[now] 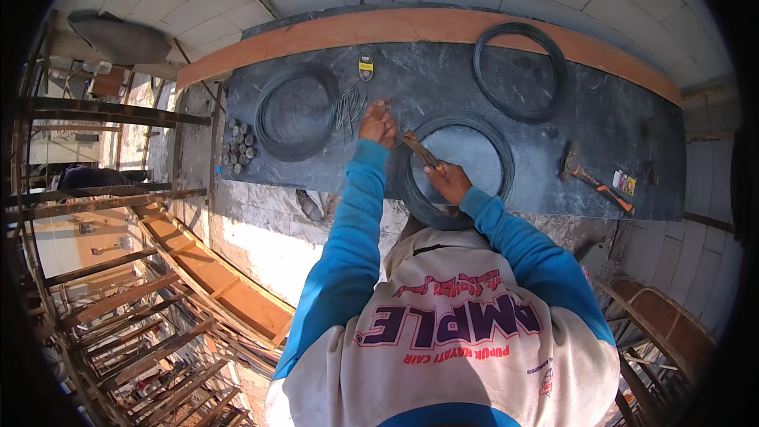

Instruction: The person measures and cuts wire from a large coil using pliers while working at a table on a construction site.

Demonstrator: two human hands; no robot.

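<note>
My left hand (377, 122) is raised over the dark tabletop with its fingers drawn together; whatever they hold is too small to make out. Short lengths of cut wire (348, 109) lie just left of it. In my right hand (449, 182) is a pair of pliers (419, 149), the worn jaws pointing up and left toward the left hand. Under the pliers and right hand, a coil of dark wire (427, 212) rests at the table's near edge, against my body. Another wire coil (267, 130) lies at the left, beside the cut pieces.
A third coil (479, 67) sits at the back right, partly over a long orange-brown board (395, 26). A hammer (599, 182) and a small colourful packet (624, 183) lie right. Small grey cylinders (239, 146) cluster left. A yellow-and-black oval object (365, 67) lies farther back. Wooden racks (118, 300) stand left.
</note>
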